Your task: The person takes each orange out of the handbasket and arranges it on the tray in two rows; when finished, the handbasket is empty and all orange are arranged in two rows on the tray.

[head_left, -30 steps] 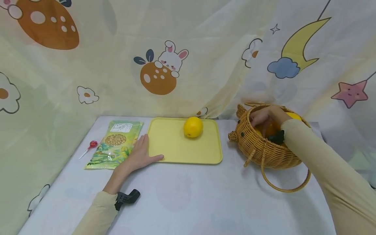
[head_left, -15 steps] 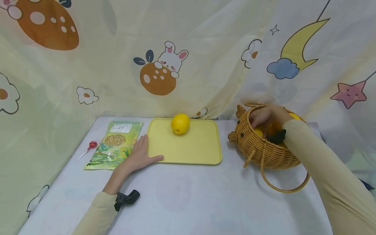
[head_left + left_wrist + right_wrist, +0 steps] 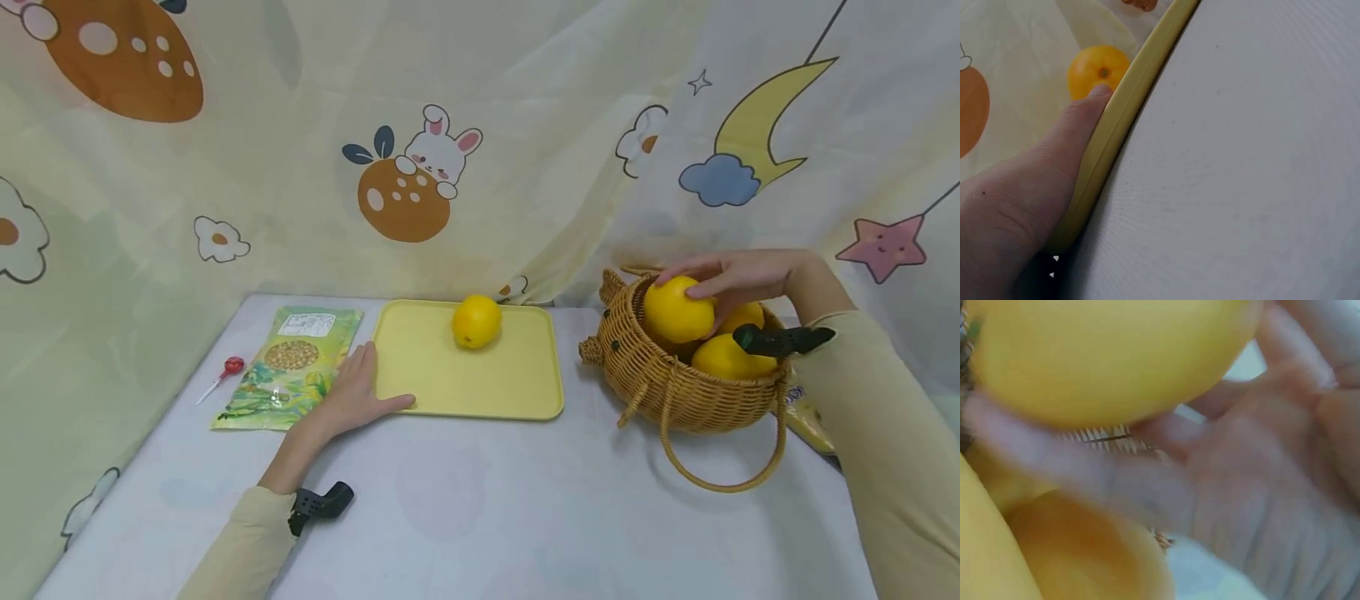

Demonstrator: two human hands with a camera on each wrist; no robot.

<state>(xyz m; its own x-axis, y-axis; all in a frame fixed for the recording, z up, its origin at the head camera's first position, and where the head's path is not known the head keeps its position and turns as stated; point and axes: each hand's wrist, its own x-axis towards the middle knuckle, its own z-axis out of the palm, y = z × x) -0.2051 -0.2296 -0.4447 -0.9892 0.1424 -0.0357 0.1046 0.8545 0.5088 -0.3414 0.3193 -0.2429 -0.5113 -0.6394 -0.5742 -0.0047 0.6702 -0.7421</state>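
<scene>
My right hand [image 3: 742,277] grips a round yellow orange [image 3: 678,310] at the mouth of a pig-shaped wicker basket [image 3: 697,408]. In the right wrist view that fruit fills the top, with fingers curled under it. More yellow oranges [image 3: 733,358] lie inside the basket. My left hand [image 3: 352,398] rests at the near left corner of a yellow tray [image 3: 510,400], fingers straight along the left side and thumb along the front rim. One orange [image 3: 477,322] sits on the tray near its back edge, and shows past the thumb in the left wrist view.
A green and yellow bag [image 3: 288,367] of grains or beans lies left of the tray, with a red lollipop [image 3: 234,365] beside it. A yellow packet [image 3: 810,421] shows behind the basket at right. A basket handle [image 3: 723,487] hangs forward onto the table.
My right hand has come up from inside the basket with an orange. The orange on the tray rolled left, then part way back right. My left hand has stayed in place.
</scene>
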